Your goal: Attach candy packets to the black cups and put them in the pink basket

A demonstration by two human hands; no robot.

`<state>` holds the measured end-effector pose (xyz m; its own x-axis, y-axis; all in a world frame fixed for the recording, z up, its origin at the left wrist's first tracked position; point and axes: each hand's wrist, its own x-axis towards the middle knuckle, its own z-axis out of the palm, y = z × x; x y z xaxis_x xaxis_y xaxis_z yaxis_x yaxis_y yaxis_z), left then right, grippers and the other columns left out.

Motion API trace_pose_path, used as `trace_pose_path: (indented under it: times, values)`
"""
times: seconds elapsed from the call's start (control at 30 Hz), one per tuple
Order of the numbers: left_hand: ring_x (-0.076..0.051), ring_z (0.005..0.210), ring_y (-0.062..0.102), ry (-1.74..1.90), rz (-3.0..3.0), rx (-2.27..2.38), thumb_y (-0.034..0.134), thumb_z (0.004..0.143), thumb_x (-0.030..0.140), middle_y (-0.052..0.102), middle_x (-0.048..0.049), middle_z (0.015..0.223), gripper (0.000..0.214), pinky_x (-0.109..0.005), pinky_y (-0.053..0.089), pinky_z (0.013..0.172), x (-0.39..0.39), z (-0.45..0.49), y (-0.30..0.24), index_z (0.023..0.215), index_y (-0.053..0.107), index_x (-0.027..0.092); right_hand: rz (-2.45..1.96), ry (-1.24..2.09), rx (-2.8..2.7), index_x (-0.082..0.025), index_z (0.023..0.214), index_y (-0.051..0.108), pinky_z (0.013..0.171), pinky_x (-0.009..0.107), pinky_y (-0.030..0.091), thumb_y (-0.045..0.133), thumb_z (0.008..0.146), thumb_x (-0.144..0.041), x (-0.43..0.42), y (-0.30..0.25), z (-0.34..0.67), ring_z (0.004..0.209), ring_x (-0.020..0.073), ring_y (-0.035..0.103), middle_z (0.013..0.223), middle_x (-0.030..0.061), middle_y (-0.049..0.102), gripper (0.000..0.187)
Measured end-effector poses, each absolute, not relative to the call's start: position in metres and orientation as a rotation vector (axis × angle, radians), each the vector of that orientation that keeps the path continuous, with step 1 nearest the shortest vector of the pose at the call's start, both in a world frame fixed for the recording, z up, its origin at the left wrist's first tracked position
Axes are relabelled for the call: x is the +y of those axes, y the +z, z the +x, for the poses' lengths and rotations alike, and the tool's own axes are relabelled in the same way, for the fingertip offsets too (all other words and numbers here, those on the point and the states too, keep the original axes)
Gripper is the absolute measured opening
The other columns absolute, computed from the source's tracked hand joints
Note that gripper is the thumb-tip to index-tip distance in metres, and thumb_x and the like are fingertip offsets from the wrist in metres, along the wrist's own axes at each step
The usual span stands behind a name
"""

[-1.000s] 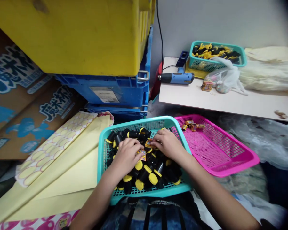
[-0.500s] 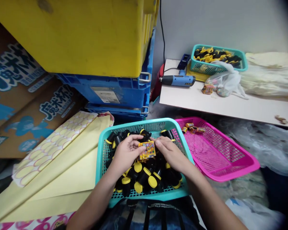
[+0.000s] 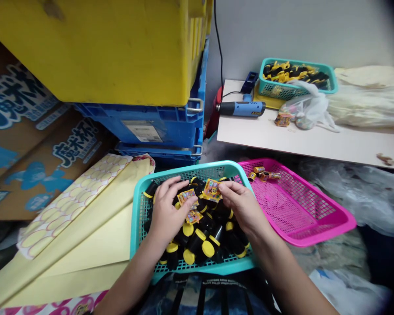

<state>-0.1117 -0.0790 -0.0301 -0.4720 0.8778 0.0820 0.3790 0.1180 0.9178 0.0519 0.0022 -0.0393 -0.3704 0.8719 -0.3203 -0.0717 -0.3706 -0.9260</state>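
A teal mesh basket (image 3: 138, 205) on my lap holds several black tubes with yellow caps (image 3: 197, 243). My left hand (image 3: 166, 210) is closed on small orange printed stickers (image 3: 188, 197) above the tubes. My right hand (image 3: 241, 203) pinches one separate orange sticker (image 3: 211, 189) by its edge, just right of the left hand's stickers. Both hands hover over the basket's middle.
A pink mesh basket (image 3: 302, 214) with a few labelled tubes (image 3: 264, 173) sits to the right. Yellow sticker sheets (image 3: 82, 218) lie at left. Stacked yellow and blue crates (image 3: 144, 87) stand behind. A white board (image 3: 308, 135) carries a blue heat gun (image 3: 241, 108), another teal basket (image 3: 295, 78) and plastic bags.
The hands rose from the tubes with a small stack of stickers. The right hand has now pulled one sticker apart from those in the left hand.
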Motion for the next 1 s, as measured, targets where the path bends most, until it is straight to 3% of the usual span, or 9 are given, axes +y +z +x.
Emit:
trace_pose_path:
  times: [0.07, 0.2, 0.33, 0.43, 0.6, 0.7, 0.8, 0.9, 1.0]
  values:
    - [-0.023, 0.107, 0.060, 1.386, 1.147, 1.719, 0.075, 0.070, 0.029, 0.064, -0.0068, 0.112, 0.045, -0.037, 0.048, 0.091, -0.077, -0.102, -0.028, 0.113, 0.063, 0.024, -1.086, 1.904, -0.987, -0.015, 0.081, 0.061, 0.054, 0.021, 0.030, 0.079, 0.064, -0.049, -0.007, -0.040, 0.046, 0.056, 0.0067, 0.036, 0.069, -0.0007, 0.052, 0.042]
    - [-0.014, 0.070, 0.062, 1.294, 0.909, 1.533, 0.072, 0.073, 0.025, 0.063, 0.0024, 0.074, 0.052, -0.026, 0.049, 0.070, -0.077, -0.097, -0.022, 0.121, 0.054, 0.021, -1.009, 1.933, -1.036, -0.016, 0.082, 0.056, 0.062, 0.022, 0.038, 0.073, 0.073, -0.047, -0.024, -0.039, 0.042, 0.066, 0.0093, 0.045, 0.079, 0.0012, 0.053, 0.037]
    - [-0.013, 0.066, 0.060, 0.922, 1.053, 1.474, 0.070, 0.073, 0.021, 0.060, 0.0053, 0.068, 0.064, -0.025, 0.047, 0.066, -0.084, -0.115, -0.013, 0.132, 0.047, 0.026, -0.932, 1.778, -1.657, -0.020, 0.098, 0.064, 0.083, 0.029, 0.042, 0.065, 0.081, -0.039, -0.024, -0.034, 0.050, 0.092, 0.0160, 0.053, 0.100, 0.0042, 0.059, 0.025]
    - [-0.014, 0.067, 0.061, 0.863, 1.016, 1.364, 0.070, 0.071, 0.020, 0.059, 0.0055, 0.068, 0.074, -0.027, 0.047, 0.066, -0.088, -0.121, -0.011, 0.138, 0.039, 0.025, -0.901, 1.799, -1.824, -0.017, 0.078, 0.067, 0.084, 0.031, 0.041, 0.067, 0.080, -0.037, -0.021, -0.035, 0.050, 0.087, 0.0169, 0.055, 0.087, 0.0050, 0.061, 0.021]
    - [-0.014, 0.076, 0.062, 1.072, 0.861, 1.258, 0.074, 0.069, 0.021, 0.061, 0.0032, 0.076, 0.062, -0.028, 0.049, 0.075, -0.087, -0.113, -0.021, 0.125, 0.048, 0.022, -0.879, 2.055, -1.282, -0.015, 0.066, 0.045, 0.066, 0.023, 0.039, 0.076, 0.072, -0.040, -0.022, -0.040, 0.042, 0.066, 0.0094, 0.049, 0.068, -0.0023, 0.051, 0.040]
    - [-0.012, 0.071, 0.061, 1.203, 0.798, 1.325, 0.073, 0.073, 0.026, 0.060, 0.0027, 0.072, 0.041, -0.026, 0.048, 0.072, -0.087, -0.113, -0.028, 0.110, 0.058, 0.019, -0.874, 2.125, -1.281, -0.015, 0.071, 0.046, 0.065, 0.021, 0.037, 0.073, 0.075, -0.046, -0.016, -0.035, 0.040, 0.065, 0.0083, 0.047, 0.067, -0.0027, 0.051, 0.041]
    - [-0.013, 0.078, 0.062, 1.289, 0.726, 1.346, 0.070, 0.077, 0.033, 0.066, -0.0024, 0.086, 0.027, -0.025, 0.049, 0.075, -0.087, -0.115, -0.031, 0.097, 0.064, 0.017, -0.926, 2.083, -1.367, -0.014, 0.072, 0.050, 0.063, 0.021, 0.036, 0.073, 0.073, -0.050, -0.007, -0.028, 0.036, 0.063, 0.0077, 0.045, 0.068, -0.0022, 0.051, 0.043]
    - [-0.014, 0.086, 0.063, 1.404, 0.647, 1.292, 0.076, 0.071, 0.031, 0.068, -0.0028, 0.093, 0.034, -0.024, 0.049, 0.078, -0.085, -0.112, -0.029, 0.099, 0.063, 0.018, -0.970, 1.995, -1.464, -0.014, 0.071, 0.051, 0.062, 0.021, 0.038, 0.073, 0.070, -0.053, -0.003, -0.022, 0.027, 0.063, 0.0087, 0.046, 0.068, -0.0015, 0.053, 0.045]
    - [-0.010, 0.066, 0.060, 1.532, 0.540, 1.331, 0.080, 0.064, 0.024, 0.064, 0.0031, 0.072, 0.043, -0.021, 0.048, 0.066, -0.083, -0.106, -0.026, 0.101, 0.057, 0.017, -1.040, 1.800, -1.716, -0.015, 0.070, 0.055, 0.064, 0.022, 0.042, 0.066, 0.073, -0.060, -0.001, -0.021, 0.023, 0.068, 0.0123, 0.051, 0.071, 0.0013, 0.057, 0.047]
